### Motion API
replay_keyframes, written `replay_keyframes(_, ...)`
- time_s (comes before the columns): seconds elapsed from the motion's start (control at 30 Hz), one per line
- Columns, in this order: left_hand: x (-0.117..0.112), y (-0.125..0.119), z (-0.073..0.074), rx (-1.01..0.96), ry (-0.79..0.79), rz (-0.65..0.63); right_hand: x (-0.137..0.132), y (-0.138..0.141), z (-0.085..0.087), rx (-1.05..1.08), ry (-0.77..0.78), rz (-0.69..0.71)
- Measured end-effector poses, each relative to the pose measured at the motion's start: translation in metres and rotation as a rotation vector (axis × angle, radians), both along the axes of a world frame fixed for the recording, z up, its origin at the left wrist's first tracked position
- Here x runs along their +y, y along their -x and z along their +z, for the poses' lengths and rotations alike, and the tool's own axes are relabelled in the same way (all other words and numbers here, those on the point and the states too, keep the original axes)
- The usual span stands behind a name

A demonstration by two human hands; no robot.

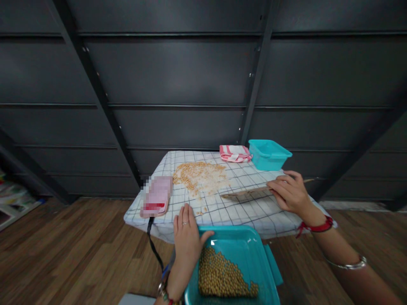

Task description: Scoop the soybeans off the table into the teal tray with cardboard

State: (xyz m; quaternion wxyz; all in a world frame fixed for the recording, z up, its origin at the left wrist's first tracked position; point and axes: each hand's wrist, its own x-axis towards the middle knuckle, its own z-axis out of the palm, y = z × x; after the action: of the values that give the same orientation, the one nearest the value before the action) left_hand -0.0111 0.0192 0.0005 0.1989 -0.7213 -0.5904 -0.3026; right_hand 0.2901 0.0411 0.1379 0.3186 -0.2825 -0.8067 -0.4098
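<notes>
My right hand pinches a long, thin, brownish flat strip, perhaps cardboard, held edge-down over the right side of the checked cloth. Left of the strip, yellow beans or grains lie spread out, with paler, finer bits among them. My left hand has its fingers stretched out over the cloth's front edge. Its thumb reaches over the rim of a teal container. Inside that container, round yellowish-brown beans are heaped toward the near left. A few loose grains lie just beyond my left fingertips.
The white checked cloth covers a small table. A pink flat object, partly pixelated, lies at its left, near a dark cord. A red-striped folded cloth and a smaller turquoise basket stand at the back right, before a dark panelled wall.
</notes>
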Motion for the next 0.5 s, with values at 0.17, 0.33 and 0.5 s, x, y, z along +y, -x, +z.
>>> replay_keyframes(0.17,0.000,0.001,0.003,0.032,-0.006,0.018,-0.017,0.005,0.000,0.006,-0.003,0.049)
replay_keyframes(0.33,0.000,0.001,0.003,0.022,0.017,0.016,-0.041,0.013,-0.001,0.024,0.087,0.080)
replay_keyframes(0.5,-0.001,0.001,0.003,0.019,0.016,0.014,-0.063,0.009,-0.001,0.014,0.138,0.118)
